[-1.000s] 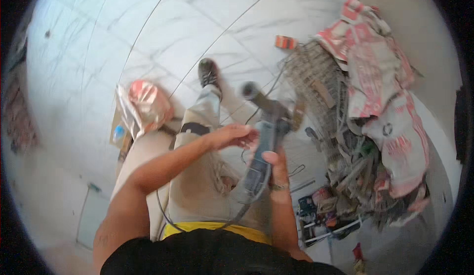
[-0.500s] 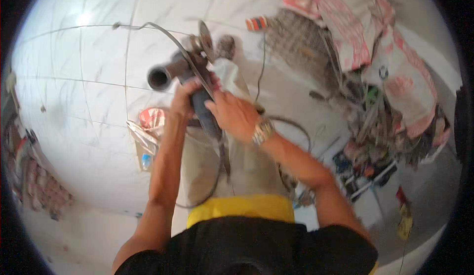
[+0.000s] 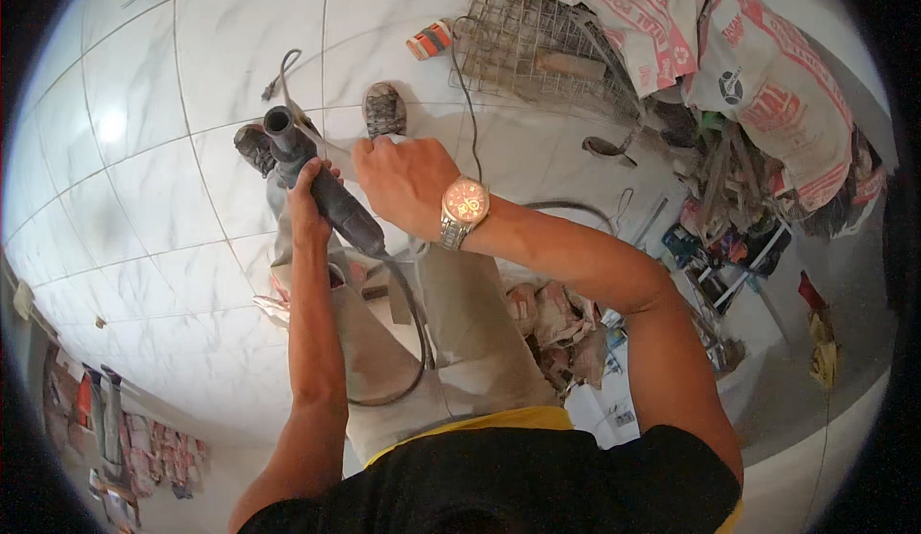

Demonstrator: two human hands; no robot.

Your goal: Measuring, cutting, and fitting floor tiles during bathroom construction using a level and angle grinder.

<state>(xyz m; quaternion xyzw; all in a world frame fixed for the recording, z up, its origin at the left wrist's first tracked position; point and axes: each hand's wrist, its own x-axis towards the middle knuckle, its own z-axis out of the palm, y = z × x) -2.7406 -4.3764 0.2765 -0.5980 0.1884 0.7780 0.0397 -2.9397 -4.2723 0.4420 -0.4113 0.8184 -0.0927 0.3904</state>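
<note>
My left hand (image 3: 305, 203) is wrapped round the dark body of an angle grinder (image 3: 347, 215), with a stubby round tube pointing up at its far end. No disc shows on it from here. A power cord (image 3: 414, 308) leaves the grinder's near end and loops down over my trousers. To the right, my right hand (image 3: 408, 181), a watch (image 3: 465, 203) on its wrist, is closed and apart from the grinder. A grey length of cord (image 3: 321, 134) with a plug (image 3: 270, 90) at its loose end runs into that fist.
My shoes (image 3: 385, 110) stand on white tiles (image 3: 240, 45). An orange and black box (image 3: 428, 41) lies ahead, near a wire mesh (image 3: 537, 45). Printed sacks (image 3: 777, 102) and scrap pile up at the right. A dark cable (image 3: 470, 102) crosses the floor.
The grinder has swung left and turned, so its disc is no longer visible. My right hand has come away from the grinder. The view has shifted, showing both shoes.
</note>
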